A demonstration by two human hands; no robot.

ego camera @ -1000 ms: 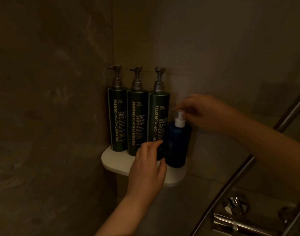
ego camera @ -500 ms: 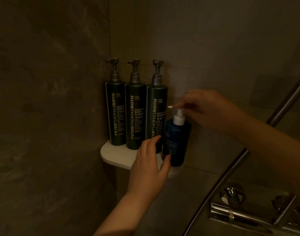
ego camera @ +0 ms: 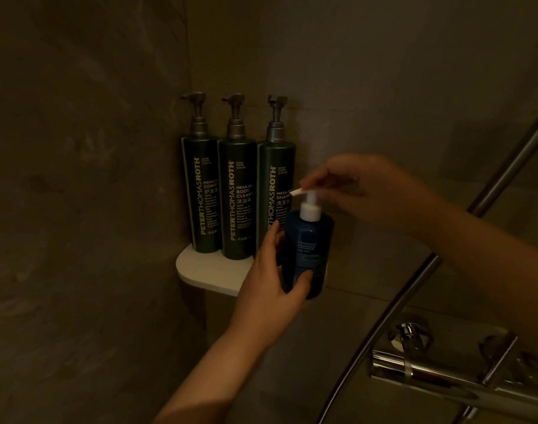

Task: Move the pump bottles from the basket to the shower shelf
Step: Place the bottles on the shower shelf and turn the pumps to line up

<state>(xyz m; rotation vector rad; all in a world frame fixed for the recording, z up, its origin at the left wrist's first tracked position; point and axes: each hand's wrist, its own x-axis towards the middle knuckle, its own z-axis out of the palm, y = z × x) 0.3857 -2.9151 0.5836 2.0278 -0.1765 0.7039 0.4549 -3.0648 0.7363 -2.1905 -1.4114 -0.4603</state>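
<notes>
Left hand (ego camera: 270, 289) now gripping short blue pump bottle (ego camera: 313, 240), right hand (ego camera: 371, 191) pinching its white spout (ego camera: 298, 191), 3 o'clock end of white corner shelf (ego camera: 200, 270)

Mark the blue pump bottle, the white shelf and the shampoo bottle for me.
blue pump bottle (ego camera: 307, 249), head view, label on its body.
white shelf (ego camera: 200, 270), head view, bare front-left top surface.
shampoo bottle (ego camera: 277, 154), head view, upper body under the collar.

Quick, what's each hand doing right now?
Left hand: grips the blue pump bottle by its body.
Right hand: pinches that bottle's white pump head.
</notes>
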